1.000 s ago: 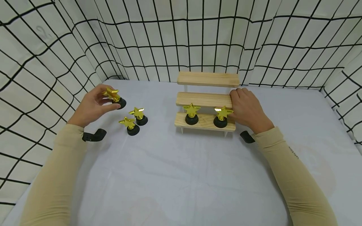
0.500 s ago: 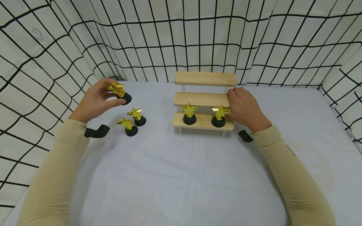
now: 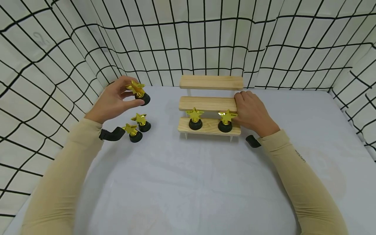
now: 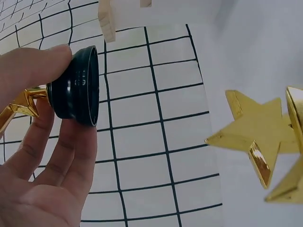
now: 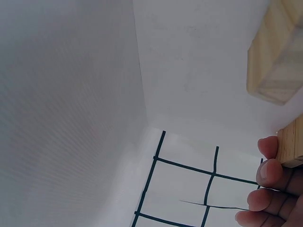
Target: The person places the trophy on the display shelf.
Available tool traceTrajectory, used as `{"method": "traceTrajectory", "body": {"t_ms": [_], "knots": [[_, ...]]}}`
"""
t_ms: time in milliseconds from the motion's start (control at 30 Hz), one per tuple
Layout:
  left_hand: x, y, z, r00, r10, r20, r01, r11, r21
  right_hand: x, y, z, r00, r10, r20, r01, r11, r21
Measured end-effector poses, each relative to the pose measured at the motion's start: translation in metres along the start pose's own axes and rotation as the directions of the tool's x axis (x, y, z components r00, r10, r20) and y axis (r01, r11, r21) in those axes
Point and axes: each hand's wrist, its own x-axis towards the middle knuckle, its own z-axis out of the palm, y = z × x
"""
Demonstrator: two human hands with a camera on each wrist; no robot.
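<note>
My left hand (image 3: 111, 102) pinches a gold star trophy (image 3: 142, 98) by its black round base, held tilted above the table at the left. In the left wrist view the thumb (image 4: 59, 59) presses one side of the base and the fingers the other. Two more star trophies, a farther one (image 3: 145, 127) and a nearer one (image 3: 136, 136), stand on the table below that hand. With my right hand (image 3: 253, 114) I hold the right end of the middle board of a three-tier wooden display stand (image 3: 205, 103). On its lowest board stand two star trophies, one left (image 3: 195, 124), one right (image 3: 225, 126).
The top board (image 3: 211, 82) of the stand lies farthest back. White cloth (image 3: 188, 182) covers the table. Black grid netting (image 3: 164, 49) over white walls encloses the back and both sides. A black wrist mount (image 3: 112, 134) on the left sleeve hangs close to the nearer trophy.
My left hand has moved right and slightly up with the trophy. The right hand keeps its hold on the stand, and the standing trophies have stayed in place; the view has shifted slightly.
</note>
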Motion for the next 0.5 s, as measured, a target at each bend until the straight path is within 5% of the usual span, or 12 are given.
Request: {"method": "traceTrajectory", "body": {"t_ms": [500], "knots": [[0.023,0.035,0.029,0.999,0.052,0.013,-0.052,0.998,-0.026,0.0,0.002,0.0,1.0,-0.011,-0.005,0.011,1.0,0.002]]}}
